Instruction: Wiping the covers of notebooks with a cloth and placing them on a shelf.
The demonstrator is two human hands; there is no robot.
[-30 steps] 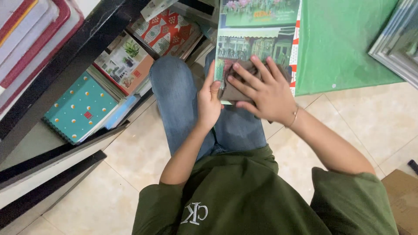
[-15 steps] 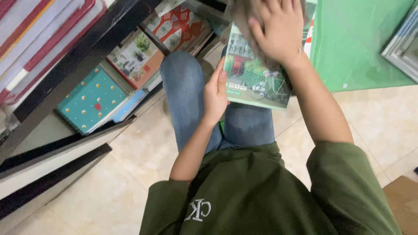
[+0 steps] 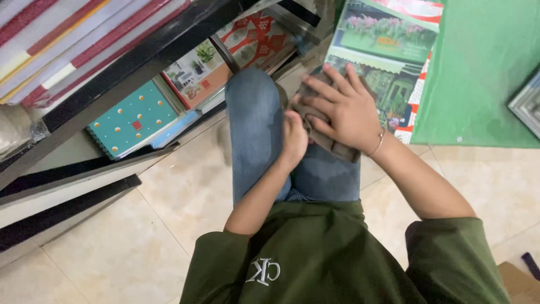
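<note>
I am sitting on the tiled floor (image 3: pixel 169 225) with my knees drawn up in blue jeans (image 3: pixel 256 129). My right hand (image 3: pixel 343 110) is lying flat on a dark grey cloth (image 3: pixel 332 143), fingers spread apart and pressing it down against a large picture book (image 3: pixel 388 50) that is resting on my right thigh. The book's cover is showing garden and greenhouse photographs with a red and white edge; its upper part is reaching beyond my knee toward a green sheet (image 3: pixel 484 73) lying on the floor to the right.

My left hand (image 3: pixel 295 141) is sitting between my knees, touching the near left edge of the cloth. Its fingers are curled inward, but I cannot tell whether they are pinching the cloth or only resting against it.

To my left, a black shelf unit (image 3: pixel 135 62) is holding stacked books with red and white spines (image 3: pixel 62 34) on the upper level. On the lower level, a teal spiral notebook with pale dots (image 3: pixel 132 121) is lying flat, just beside a notebook with potted plants on its cover (image 3: pixel 194 73) and a red patterned one (image 3: pixel 253 36) further along.
</note>
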